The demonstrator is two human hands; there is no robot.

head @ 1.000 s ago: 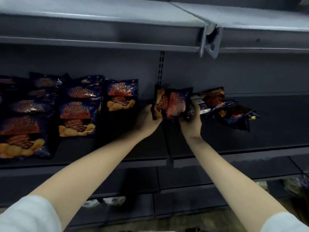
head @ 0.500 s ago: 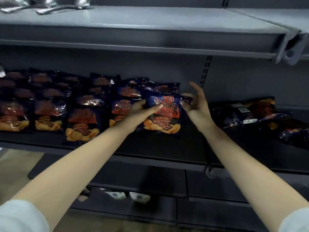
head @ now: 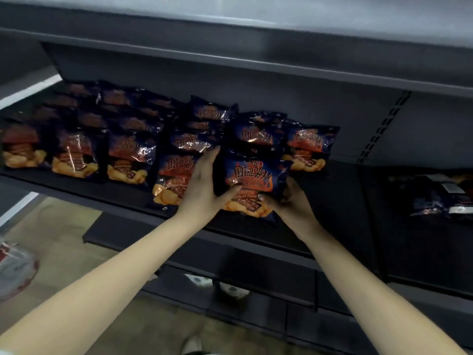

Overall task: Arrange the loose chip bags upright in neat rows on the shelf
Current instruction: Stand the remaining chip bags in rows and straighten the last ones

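Fingers (head: pixel 211 160) of the left hand (head: pixel 202 188) and right hand (head: pixel 291 203) are gripping a dark blue chip bag (head: pixel 252 175) with red and orange print by its sides, holding it upright at the shelf (head: pixel 340 196) front beside the standing rows (head: pixel 128 149).

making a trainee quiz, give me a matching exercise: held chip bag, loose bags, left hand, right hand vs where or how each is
1 held chip bag
2 loose bags
3 left hand
4 right hand

a lying down, far right of the shelf
b grips the bag's lower right corner
c upright at the front of its row
d thumb on the bag's front, fingers up its left side

Pairs: 1-c, 2-a, 3-d, 4-b
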